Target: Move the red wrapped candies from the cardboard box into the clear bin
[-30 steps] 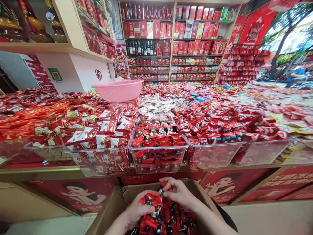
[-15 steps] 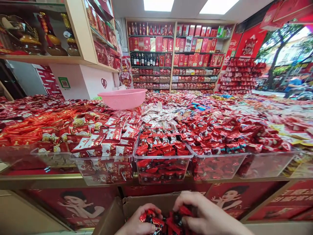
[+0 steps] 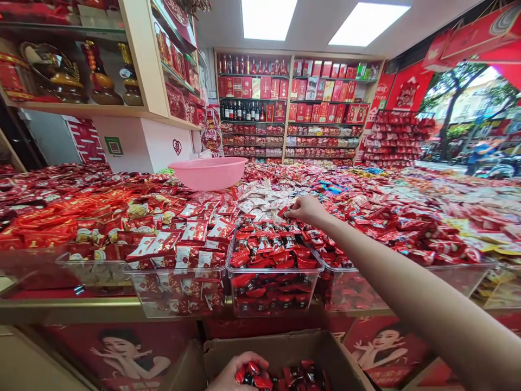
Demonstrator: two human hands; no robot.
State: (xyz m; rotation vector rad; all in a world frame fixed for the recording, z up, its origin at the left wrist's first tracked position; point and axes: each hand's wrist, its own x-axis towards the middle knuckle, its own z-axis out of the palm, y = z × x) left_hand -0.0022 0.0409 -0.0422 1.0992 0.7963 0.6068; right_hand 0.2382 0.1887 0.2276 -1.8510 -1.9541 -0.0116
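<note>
Over the far end of a clear plastic bin (image 3: 274,270), my right hand (image 3: 308,210) is closed with its fingertips on a red-wrapped candy (image 3: 285,212). Rows of red and black wrapped candies (image 3: 268,244) fill that bin. Down at the bottom, my left hand (image 3: 240,372) curls around several red wrapped candies (image 3: 254,374), just above an open cardboard box (image 3: 264,347). More of the same red candies (image 3: 303,374) lie inside the box. The lower part of my left hand is cut off by the picture's edge.
Bins of red-and-white packets (image 3: 191,233) and other red sweets (image 3: 391,228) flank the middle bin. White packets (image 3: 260,196) are heaped behind it. A pink plastic basin (image 3: 208,174) rests on the candy at the back left. Shelves (image 3: 291,108) of bottles and boxes line the far wall.
My right hand has left the box and reached up and forward to the far end of the middle bin. My left hand stays low, holding candies. The view has tilted up slightly.
</note>
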